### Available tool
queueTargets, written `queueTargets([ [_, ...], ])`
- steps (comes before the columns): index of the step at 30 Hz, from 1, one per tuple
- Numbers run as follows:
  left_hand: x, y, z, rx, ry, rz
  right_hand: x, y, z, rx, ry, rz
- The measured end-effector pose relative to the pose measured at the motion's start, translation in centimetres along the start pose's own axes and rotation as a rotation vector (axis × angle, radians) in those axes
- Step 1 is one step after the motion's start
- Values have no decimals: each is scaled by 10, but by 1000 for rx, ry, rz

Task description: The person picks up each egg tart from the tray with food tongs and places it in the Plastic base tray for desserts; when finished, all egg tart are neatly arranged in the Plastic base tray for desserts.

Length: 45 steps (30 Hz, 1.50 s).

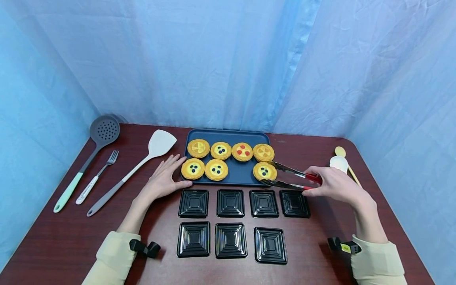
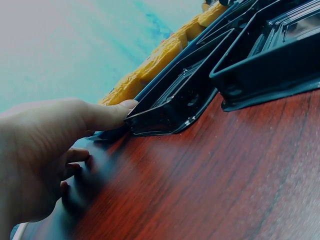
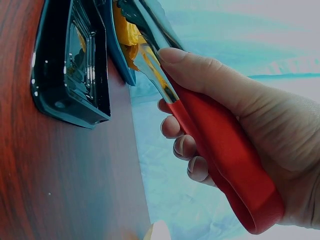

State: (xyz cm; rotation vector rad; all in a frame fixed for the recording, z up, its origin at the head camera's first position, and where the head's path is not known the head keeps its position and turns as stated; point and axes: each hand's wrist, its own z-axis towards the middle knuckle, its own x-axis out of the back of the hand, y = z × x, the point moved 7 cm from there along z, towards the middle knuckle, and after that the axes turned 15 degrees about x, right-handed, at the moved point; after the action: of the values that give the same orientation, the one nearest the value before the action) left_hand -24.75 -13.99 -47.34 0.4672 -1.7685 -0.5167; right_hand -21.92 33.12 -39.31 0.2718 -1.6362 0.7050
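Observation:
My right hand (image 1: 333,183) grips red-handled metal tongs (image 1: 293,170), its thumb on one arm and fingers on the other. The tongs' arms stand apart, their tips at the back and front right edges of a blueberry-topped egg tart (image 1: 265,171). That tart sits at the front right of a dark blue tray (image 1: 240,174). My left hand (image 1: 164,178) lies at the tray's front left corner, thumb (image 2: 112,114) on the rim and fingers extended along the left side. Several other tarts share the tray, one of them a red-topped tart (image 1: 242,152).
Several black square plastic trays (image 1: 230,203) stand in two rows before the blue tray. On the left lie a slotted skimmer (image 1: 105,130), a fork (image 1: 97,177) and a white spatula (image 1: 160,144). A wooden spoon (image 1: 340,151) and a white utensil (image 1: 339,163) lie right, partly hidden.

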Motion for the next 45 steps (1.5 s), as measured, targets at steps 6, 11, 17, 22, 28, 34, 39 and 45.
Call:
queueTargets([
  [6, -1, 0, 1, -6, 1, 0, 2, -1, 0, 4, 4, -9],
  [11, -2, 1, 2, -7, 1, 0, 2, -1, -1, 9, 3, -10],
  [17, -2, 1, 2, -6, -1, 1, 3, -1, -2, 2, 0, -17],
  [22, -3, 1, 3, -3, -1, 6, 3, -2, -2, -1, 0, -13],
  [28, -3, 3, 4, -8, -5, 3, 5, -4, -5, -2, 10, -14],
  [34, -3, 3, 4, -10, -5, 4, 9, -23, 6, 55, 49, 1],
  [39, -2, 0, 3, -9, 3, 10, 7, -57, 31, 154, 35, 1],
  [45, -1, -2, 2, -1, 2, 11, -8, -104, 65, 267, -33, 25],
])
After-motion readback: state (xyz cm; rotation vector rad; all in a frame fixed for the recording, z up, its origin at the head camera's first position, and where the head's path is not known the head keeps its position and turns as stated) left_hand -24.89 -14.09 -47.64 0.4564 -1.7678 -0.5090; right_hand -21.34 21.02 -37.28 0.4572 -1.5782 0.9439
